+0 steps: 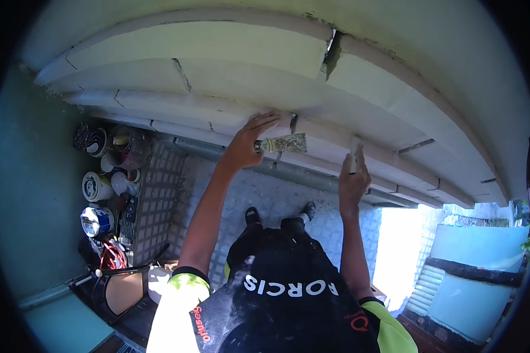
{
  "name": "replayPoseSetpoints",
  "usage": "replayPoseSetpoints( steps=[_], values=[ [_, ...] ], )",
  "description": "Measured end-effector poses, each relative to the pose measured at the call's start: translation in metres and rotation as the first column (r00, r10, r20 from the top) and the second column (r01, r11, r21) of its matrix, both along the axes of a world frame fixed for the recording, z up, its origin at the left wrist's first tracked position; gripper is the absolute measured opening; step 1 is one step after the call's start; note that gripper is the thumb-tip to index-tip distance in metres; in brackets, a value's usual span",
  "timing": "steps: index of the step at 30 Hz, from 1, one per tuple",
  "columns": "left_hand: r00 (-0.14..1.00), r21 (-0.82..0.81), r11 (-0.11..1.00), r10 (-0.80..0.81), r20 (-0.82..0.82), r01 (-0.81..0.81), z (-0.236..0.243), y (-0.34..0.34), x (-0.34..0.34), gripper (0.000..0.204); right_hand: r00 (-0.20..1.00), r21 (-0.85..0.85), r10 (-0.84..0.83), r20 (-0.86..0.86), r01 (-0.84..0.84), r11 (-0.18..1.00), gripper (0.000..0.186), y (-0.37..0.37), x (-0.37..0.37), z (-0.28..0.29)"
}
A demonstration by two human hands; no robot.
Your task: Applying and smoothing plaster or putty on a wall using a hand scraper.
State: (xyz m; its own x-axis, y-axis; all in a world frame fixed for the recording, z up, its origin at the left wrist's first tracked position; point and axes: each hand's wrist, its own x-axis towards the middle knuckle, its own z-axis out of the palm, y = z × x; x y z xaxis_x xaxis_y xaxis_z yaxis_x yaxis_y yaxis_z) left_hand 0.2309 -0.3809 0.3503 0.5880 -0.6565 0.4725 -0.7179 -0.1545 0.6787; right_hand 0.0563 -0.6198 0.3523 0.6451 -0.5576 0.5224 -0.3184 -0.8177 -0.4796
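My left hand [246,144] is raised to a pale stepped ledge [200,106], its fingers stretched along the ledge's edge. Between its thumb and palm is a putty knife [285,143], the blade crusted and pointing right. Just above that blade a dark gap cuts the ledge. On the right, my right hand [354,182] is closed around a small flat white piece [354,153], held upright against the lower ledge. What that piece is, I cannot tell. Several dark joints and cracks break the pale ledges, and a wider gap [333,53] opens in the upper one.
Paint buckets [96,187] and tubs line the left wall, beside a lattice panel [159,200]. A chair [123,292] stands at the lower left. My feet are on the grey floor [218,203] below the ledges. Bright daylight enters at the right, near a light-blue wall [471,294].
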Motion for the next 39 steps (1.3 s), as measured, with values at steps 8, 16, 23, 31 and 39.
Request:
replayPoseSetpoints(
  steps=[8, 16, 23, 31, 39],
  values=[
    [0.947, -0.276, 0.906, 0.306, -0.096, -0.32, -0.016, 0.037, -0.043, 0.047, 0.85, 0.145, 0.51, 0.131, -0.526, 0.838, 0.039, 0.079, 0.076, 0.007],
    [0.82, -0.376, 0.826, 0.167, -0.547, -0.42, -0.078, 0.085, -0.079, 0.024, 0.995, 0.095, 0.084, -0.05, -0.079, 0.992, 0.04, 0.094, 0.06, -0.003],
    [0.597, -0.414, 0.754, -0.037, -0.802, -0.51, -0.049, 0.068, -0.089, 0.027, 0.995, 0.296, 0.08, 0.062, -0.094, 0.95, 0.044, 0.078, 0.051, 0.014],
    [0.563, -0.339, 0.826, -0.033, -0.826, -0.45, -0.032, 0.041, -0.088, 0.035, 0.91, 0.367, 0.368, 0.191, -0.414, 0.833, 0.043, 0.06, 0.025, 0.001],
    [0.641, -0.325, 0.864, -0.003, -0.768, -0.385, -0.01, -0.001, -0.085, 0.039, 0.737, 0.476, 0.674, 0.048, -0.61, 0.634, 0.043, 0.009, -0.014, 0.027]
  ],
)
